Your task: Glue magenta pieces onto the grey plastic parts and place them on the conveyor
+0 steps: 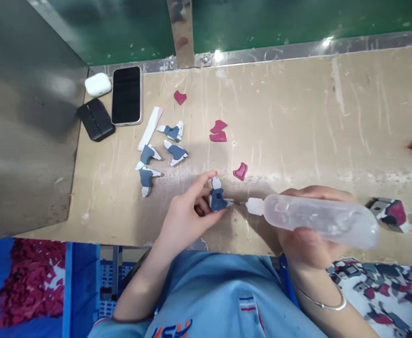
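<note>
My left hand [186,213] pinches a small dark-blue and white plastic part [217,199] between thumb and fingers, just above the table. In my right hand [309,234] lies a translucent squeeze bottle [318,218] with a white cap and thin nozzle, held on its side. The nozzle tip points left and reaches the part's right end; whether it touches cannot be told. A maroon piece [240,172] rests beyond the nozzle, with two more maroon pieces [218,131] farther back. To the left of my left hand are several similar blue and white parts [176,152].
A phone [126,96], a white earbud case [98,84] and a black box [96,119] sit at the back left. Metal walls bound the left and rear. Assembled parts [391,212] lie at right. Bins of maroon pieces [33,281] and finished-looking parts [382,291] stand below the table [297,117].
</note>
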Action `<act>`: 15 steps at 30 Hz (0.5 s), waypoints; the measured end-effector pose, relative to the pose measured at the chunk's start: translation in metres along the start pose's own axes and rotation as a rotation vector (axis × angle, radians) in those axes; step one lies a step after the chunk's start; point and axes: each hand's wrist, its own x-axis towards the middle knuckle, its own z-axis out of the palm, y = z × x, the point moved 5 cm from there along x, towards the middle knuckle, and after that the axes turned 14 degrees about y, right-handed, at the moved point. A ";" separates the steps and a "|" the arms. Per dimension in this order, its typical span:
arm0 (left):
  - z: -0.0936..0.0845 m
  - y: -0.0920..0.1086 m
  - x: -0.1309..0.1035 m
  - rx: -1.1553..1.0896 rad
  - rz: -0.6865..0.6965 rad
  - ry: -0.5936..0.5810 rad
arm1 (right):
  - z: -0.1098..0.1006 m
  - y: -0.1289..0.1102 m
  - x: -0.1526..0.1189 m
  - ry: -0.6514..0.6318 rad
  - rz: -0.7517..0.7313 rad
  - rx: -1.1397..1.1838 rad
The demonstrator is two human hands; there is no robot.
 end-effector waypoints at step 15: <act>0.003 0.005 0.002 -0.061 -0.095 -0.024 | 0.000 -0.012 0.002 0.041 -0.035 -0.134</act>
